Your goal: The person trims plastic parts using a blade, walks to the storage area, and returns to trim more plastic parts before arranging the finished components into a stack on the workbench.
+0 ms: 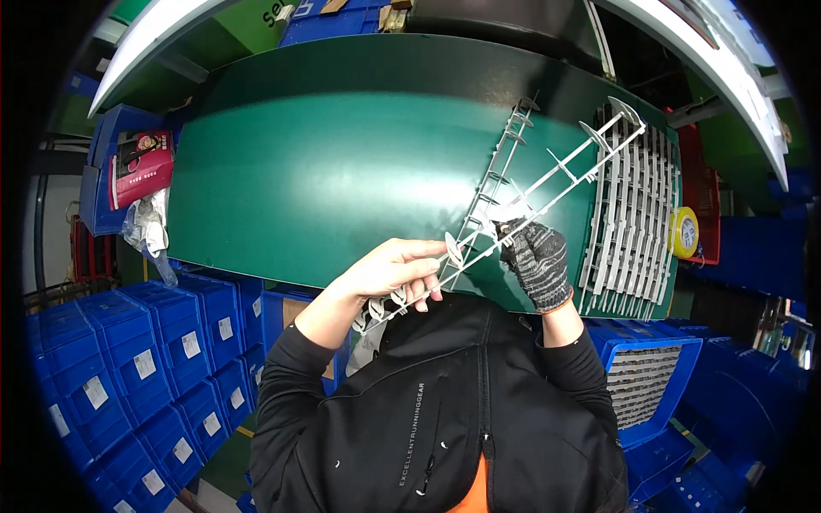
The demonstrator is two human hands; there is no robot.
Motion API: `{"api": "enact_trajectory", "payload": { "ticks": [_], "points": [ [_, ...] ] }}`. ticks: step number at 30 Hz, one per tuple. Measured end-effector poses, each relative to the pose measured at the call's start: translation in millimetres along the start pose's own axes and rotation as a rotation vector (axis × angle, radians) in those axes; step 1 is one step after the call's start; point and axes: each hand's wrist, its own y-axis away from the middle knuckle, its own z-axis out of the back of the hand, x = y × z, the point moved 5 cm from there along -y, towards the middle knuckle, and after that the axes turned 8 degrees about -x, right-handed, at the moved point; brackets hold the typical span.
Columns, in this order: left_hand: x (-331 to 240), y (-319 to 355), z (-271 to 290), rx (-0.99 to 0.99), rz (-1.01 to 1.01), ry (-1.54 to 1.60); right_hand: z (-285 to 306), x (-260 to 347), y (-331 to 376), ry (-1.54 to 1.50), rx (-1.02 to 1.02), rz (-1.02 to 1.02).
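A long pale grey ladder-like plastic frame [547, 199] with round discs along it slants over the table, from the far right down toward my chest. My bare left hand [395, 272] holds its near part, index finger stretched along a disc and the other fingers beneath. My right hand [539, 263], in a grey-black knitted glove, is closed at the middle of the frame. Something small and dark shows at its fingertips, too small to name. Beyond lies a darker ladder-shaped form [499, 169]; whether it is a second frame or a shadow I cannot tell.
Many similar grey frames [634, 214] lie side by side at the right of the green table [299, 171]. A yellow tape roll [683, 232] stands beside them. Blue crates [162, 342] are stacked at the left; another crate [654, 432] with grey parts is at the lower right.
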Motion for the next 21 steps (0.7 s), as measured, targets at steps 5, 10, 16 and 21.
{"api": "enact_trajectory", "payload": {
  "ticks": [5,10,16,21],
  "points": [
    [-4.1,0.8,-0.8,-0.011,-0.028,-0.028,2.1,-8.5,4.9,-0.088,-0.029,-0.079],
    [-5.8,-3.9,-0.9,-0.081,-0.06,-0.074,12.4,-19.5,12.0,-0.349,-0.204,-0.513],
    [-6.3,-9.8,-9.3,-0.114,-0.11,-0.082,5.5,-21.1,4.0,-0.475,-0.374,-0.302],
    [-5.5,-11.5,-17.2,-0.045,-0.056,-0.068,1.7,-16.9,4.3,-0.469,-0.369,-0.29]
  ]
}}
